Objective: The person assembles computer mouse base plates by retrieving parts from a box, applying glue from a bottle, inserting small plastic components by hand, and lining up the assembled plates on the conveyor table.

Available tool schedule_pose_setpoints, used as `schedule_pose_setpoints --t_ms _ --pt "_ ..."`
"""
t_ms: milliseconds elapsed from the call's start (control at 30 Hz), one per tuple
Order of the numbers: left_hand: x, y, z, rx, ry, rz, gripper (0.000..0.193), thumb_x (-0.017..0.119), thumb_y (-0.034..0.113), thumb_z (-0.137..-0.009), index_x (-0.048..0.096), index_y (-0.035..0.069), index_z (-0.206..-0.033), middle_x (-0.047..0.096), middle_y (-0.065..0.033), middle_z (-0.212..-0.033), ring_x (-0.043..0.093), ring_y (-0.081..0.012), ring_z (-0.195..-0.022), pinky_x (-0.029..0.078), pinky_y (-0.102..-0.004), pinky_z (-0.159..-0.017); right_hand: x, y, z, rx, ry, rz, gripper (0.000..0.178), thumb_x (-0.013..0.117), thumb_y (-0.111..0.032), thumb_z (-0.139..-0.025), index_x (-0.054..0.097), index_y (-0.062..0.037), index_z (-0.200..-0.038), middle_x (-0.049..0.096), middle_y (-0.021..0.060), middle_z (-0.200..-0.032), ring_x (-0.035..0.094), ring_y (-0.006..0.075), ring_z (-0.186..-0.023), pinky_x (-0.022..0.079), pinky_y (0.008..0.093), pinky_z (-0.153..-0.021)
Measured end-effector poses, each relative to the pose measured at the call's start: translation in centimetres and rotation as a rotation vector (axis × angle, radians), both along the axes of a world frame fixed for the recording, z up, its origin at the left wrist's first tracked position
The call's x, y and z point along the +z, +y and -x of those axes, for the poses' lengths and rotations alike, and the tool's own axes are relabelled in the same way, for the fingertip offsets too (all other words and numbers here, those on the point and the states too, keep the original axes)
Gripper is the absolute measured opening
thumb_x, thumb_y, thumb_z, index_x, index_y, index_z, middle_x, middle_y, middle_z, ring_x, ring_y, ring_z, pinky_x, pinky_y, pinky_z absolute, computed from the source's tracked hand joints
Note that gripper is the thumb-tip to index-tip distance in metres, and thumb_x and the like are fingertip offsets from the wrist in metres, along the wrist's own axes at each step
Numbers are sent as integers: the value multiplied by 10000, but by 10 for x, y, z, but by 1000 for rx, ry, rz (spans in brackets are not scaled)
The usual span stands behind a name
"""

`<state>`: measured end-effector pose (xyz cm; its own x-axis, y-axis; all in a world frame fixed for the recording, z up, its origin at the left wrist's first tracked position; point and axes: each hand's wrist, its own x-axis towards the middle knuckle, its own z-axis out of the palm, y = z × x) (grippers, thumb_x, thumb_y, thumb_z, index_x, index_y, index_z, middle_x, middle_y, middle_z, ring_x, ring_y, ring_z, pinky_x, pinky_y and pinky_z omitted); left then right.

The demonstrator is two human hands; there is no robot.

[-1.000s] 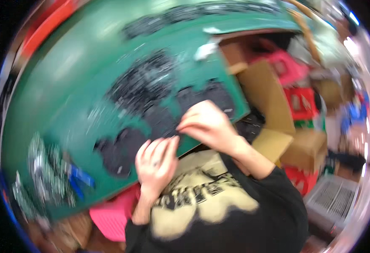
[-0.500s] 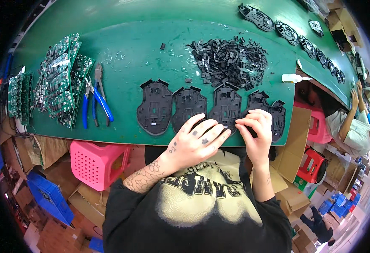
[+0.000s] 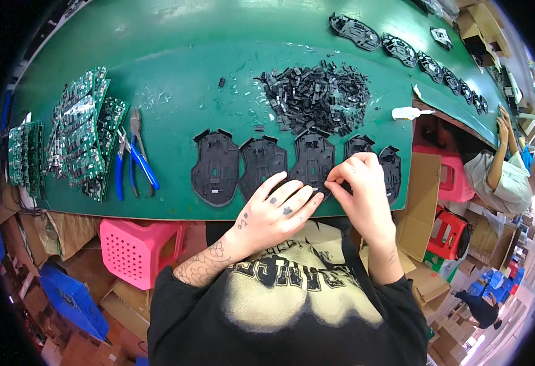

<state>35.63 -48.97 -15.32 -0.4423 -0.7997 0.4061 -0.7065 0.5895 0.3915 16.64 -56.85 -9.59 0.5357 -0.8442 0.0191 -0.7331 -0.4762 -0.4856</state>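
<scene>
Several black plastic mouse shells stand in a row along the near edge of the green table. My left hand point(image 3: 273, 210) lies with fingers stretched over the near ends of the second shell point(image 3: 262, 161) and the middle shell point(image 3: 314, 155). At the middle shell's lower right edge, my right hand point(image 3: 363, 192) pinches thumb and forefinger together; anything between them is too small to make out. That hand partly covers the fourth shell point(image 3: 357, 145). The leftmost shell point(image 3: 215, 168) and the rightmost shell point(image 3: 391, 171) are untouched.
Beyond the shells lies a heap of small black plastic pieces point(image 3: 316, 97), with a white nozzle bottle point(image 3: 404, 113) to its right. Blue-handled cutters point(image 3: 138, 152) and stacked green circuit boards point(image 3: 84, 137) occupy the left. More shells point(image 3: 356, 32) line the far right, where another person point(image 3: 499, 177) sits.
My right hand has shifted left and nearer the middle shell, its pinch now at that shell's lower right edge. My left hand keeps its flat pose. The whole view has shifted slightly.
</scene>
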Motion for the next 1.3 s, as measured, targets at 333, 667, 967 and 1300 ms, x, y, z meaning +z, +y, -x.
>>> schedule_pose_setpoints --t_ms 333,667,967,1300 --pt "-1 -3 2 -19 14 23 461 679 204 -728 652 136 -1183 583 -27 -1128 537 -192 -1103 411 -449 -1034 0 -158 -31 -40 -200 328 160 669 -81 -835 712 -38 -983 657 109 -922 641 289 -852 503 344 -771" --pt "-4 -1 -1 -17 29 24 464 686 217 -728 650 120 -1180 584 -29 -1156 543 -202 -1110 421 -451 -1019 -18 -186 -37 13 -101 154 123 690 -76 -801 729 -47 -914 648 105 -895 642 274 -832 513 343 -749" --pt "-2 4 -6 -5 99 134 438 701 201 -690 677 151 -1124 594 5 -1159 549 -182 -1069 441 -406 -997 -4 -169 -35 61 -155 208 145 701 -86 -812 665 1 -922 649 93 -820 632 195 -735 497 300 -689" --pt "-20 42 -27 302 240 174 386 649 108 -680 713 125 -1060 650 20 -1056 603 -158 -952 466 -342 -862 -5 -3 -42 -48 -564 -345 150 681 54 -787 720 -10 -917 712 85 -891 692 168 -782 543 263 -715"
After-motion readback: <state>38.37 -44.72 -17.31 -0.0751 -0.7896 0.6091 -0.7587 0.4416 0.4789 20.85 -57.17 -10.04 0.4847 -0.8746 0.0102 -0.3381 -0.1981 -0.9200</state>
